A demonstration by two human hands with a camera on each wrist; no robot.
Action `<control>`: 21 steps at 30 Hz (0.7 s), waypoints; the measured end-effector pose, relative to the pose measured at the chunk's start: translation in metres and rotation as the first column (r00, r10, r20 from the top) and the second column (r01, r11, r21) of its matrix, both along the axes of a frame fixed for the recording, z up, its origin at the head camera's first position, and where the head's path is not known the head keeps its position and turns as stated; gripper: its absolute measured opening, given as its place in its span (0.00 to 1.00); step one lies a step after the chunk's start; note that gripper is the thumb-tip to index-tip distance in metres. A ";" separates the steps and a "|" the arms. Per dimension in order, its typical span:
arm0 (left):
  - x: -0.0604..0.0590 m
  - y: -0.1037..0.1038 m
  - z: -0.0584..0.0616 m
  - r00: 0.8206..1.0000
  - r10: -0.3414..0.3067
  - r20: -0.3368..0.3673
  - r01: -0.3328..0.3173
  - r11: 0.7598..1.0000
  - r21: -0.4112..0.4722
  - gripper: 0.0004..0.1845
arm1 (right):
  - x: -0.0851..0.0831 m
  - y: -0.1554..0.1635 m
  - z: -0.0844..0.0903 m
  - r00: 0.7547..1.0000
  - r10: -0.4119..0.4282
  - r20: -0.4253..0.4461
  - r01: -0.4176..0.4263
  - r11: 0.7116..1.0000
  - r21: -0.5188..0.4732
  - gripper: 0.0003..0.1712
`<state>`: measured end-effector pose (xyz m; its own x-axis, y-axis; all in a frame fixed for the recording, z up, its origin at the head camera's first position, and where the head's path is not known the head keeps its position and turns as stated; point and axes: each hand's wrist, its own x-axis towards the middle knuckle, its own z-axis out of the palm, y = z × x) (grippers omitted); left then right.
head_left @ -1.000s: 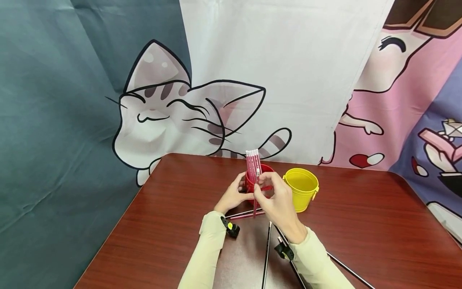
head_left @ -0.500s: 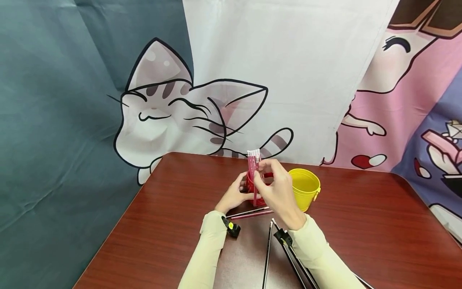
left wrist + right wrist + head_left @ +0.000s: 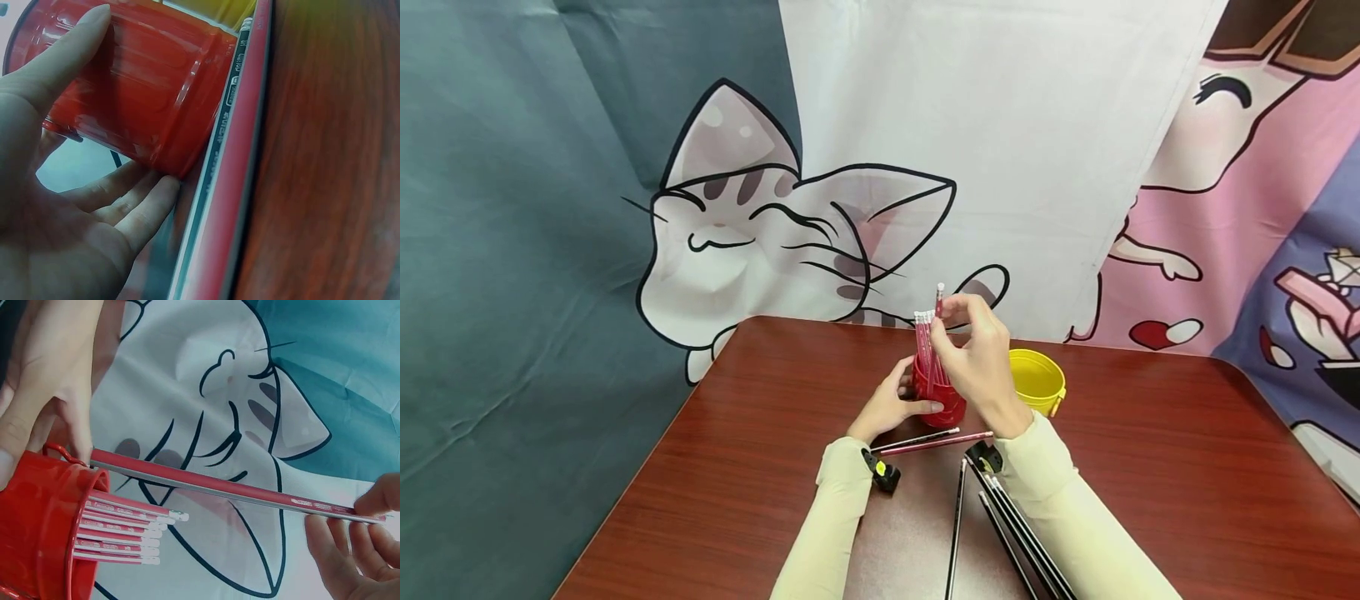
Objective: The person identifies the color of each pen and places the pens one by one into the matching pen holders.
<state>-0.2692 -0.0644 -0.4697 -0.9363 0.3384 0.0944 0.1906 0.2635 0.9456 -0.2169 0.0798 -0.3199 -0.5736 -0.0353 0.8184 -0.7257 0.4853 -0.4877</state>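
My left hand [image 3: 883, 410] holds the small red bucket [image 3: 952, 410] from its left side, thumb across the front and fingers around the far side. Several red pencils [image 3: 119, 540] with white erasers stand in the bucket, eraser ends up. Above the rim, my right hand [image 3: 981, 358] pinches another red pencil [image 3: 225, 487] near its eraser end. In the right wrist view that pencil's lower end is at the bucket's rim; whether it is inside cannot be told. One red pencil [image 3: 936, 442] and one black pencil [image 3: 228, 115] lie on the table before the bucket.
A yellow bucket [image 3: 1037, 379] stands to the right, partly behind my right hand. Several black pencils [image 3: 1026, 533] lie on the brown table [image 3: 760, 392] beside and under my right forearm. A cartoon-printed cloth [image 3: 880, 100] hangs behind the table.
My right hand has risen with the red pencil, whose eraser now stands above the others. The forearm uncovers more black pencils. My left hand keeps its place on the red bucket.
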 end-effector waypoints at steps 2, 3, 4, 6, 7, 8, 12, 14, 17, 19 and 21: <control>-0.004 0.000 -0.008 1.000 0.007 -0.016 -0.007 1.000 -0.002 0.43 | -0.002 0.000 0.002 1.000 0.001 -0.017 -0.001 1.000 -0.020 0.10; -0.007 0.001 -0.013 1.000 0.009 -0.021 -0.009 1.000 0.002 0.44 | -0.003 -0.001 0.003 1.000 0.001 -0.022 -0.002 1.000 -0.027 0.10; -0.008 0.001 -0.013 1.000 0.010 -0.024 -0.010 1.000 0.003 0.43 | -0.005 -0.001 0.004 1.000 -0.002 -0.031 0.001 0.999 -0.034 0.10; -0.008 0.001 -0.013 1.000 0.009 -0.026 -0.009 1.000 0.006 0.43 | -0.007 -0.002 0.005 0.999 -0.007 -0.050 0.005 0.999 -0.038 0.10; -0.008 0.001 -0.013 1.000 0.008 -0.024 -0.008 1.000 0.009 0.43 | -0.008 -0.002 0.005 0.998 -0.002 -0.060 0.000 0.999 -0.039 0.10; -0.008 0.001 -0.013 1.000 0.007 -0.023 -0.006 1.000 0.011 0.43 | -0.010 -0.002 0.005 0.998 0.001 -0.066 -0.004 0.999 -0.037 0.09; -0.008 0.001 -0.013 1.000 0.002 -0.021 -0.001 1.000 0.017 0.42 | -0.013 -0.003 0.004 0.996 0.017 -0.083 -0.019 1.000 -0.015 0.09; -0.008 0.002 -0.013 1.000 0.002 -0.020 -0.002 1.000 0.018 0.43 | -0.014 -0.003 0.002 0.997 0.016 -0.081 -0.016 1.000 -0.005 0.09; -0.008 0.002 -0.013 1.000 0.006 -0.020 -0.006 1.000 0.017 0.43 | -0.016 -0.003 -0.001 0.997 0.007 -0.074 -0.006 1.000 0.011 0.09; -0.007 0.001 -0.013 1.000 0.008 -0.021 -0.008 1.000 0.014 0.43 | -0.016 -0.003 -0.004 0.998 -0.001 -0.069 0.002 1.000 0.019 0.10; -0.007 0.001 -0.014 1.000 0.009 -0.021 -0.009 1.000 0.012 0.44 | -0.017 -0.003 -0.006 0.998 -0.012 -0.069 0.014 1.000 0.028 0.10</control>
<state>-0.2766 -0.0632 -0.4833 -0.9371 0.3285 0.1181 0.2080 0.2536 0.9447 -0.2341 0.0768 -0.3261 -0.5164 -0.0525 0.8547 -0.7508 0.5078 -0.4224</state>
